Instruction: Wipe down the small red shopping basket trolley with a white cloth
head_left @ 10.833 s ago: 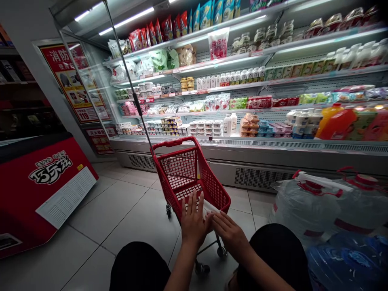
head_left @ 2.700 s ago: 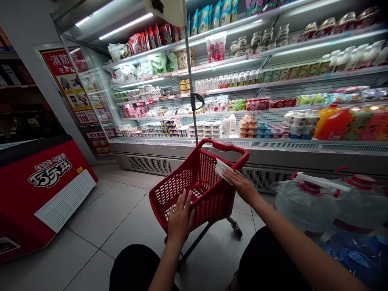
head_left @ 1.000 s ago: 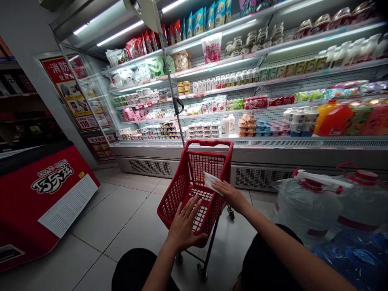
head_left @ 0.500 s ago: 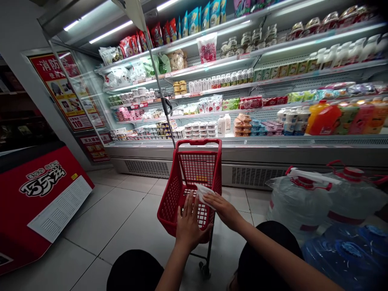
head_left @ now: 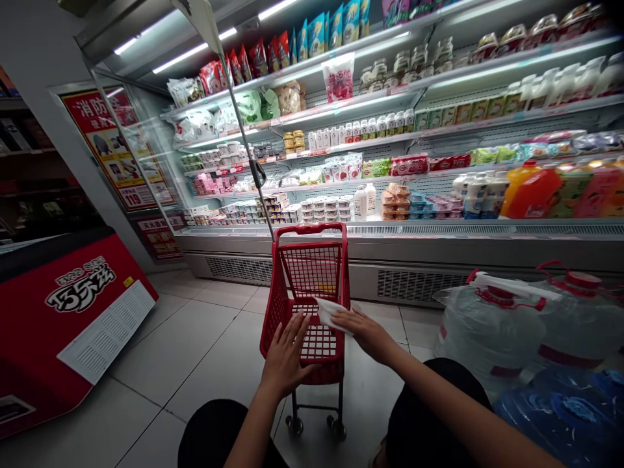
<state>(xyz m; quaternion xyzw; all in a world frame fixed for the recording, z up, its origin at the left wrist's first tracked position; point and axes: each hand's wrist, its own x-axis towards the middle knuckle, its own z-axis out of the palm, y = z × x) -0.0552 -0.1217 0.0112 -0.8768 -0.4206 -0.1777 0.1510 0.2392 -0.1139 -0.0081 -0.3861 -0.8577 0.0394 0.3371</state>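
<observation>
While our left hand [head_left: 283, 364] splays its fingers by the red cart [head_left: 312, 270], our right hand [head_left: 368, 334] pinches white tissue [head_left: 327, 313], and we read “巧乐兹” on the freezer [head_left: 73, 315].

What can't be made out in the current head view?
All in the head view:
Thin white sheet: part hidden by the right hand.
Left hand: palm hidden by its own back; contact with the red plastic mesh cart unclear.
Pale flat panel on a slim grey pole: top cut off by picture's upper edge.
Small round white tubs: print too small.
</observation>
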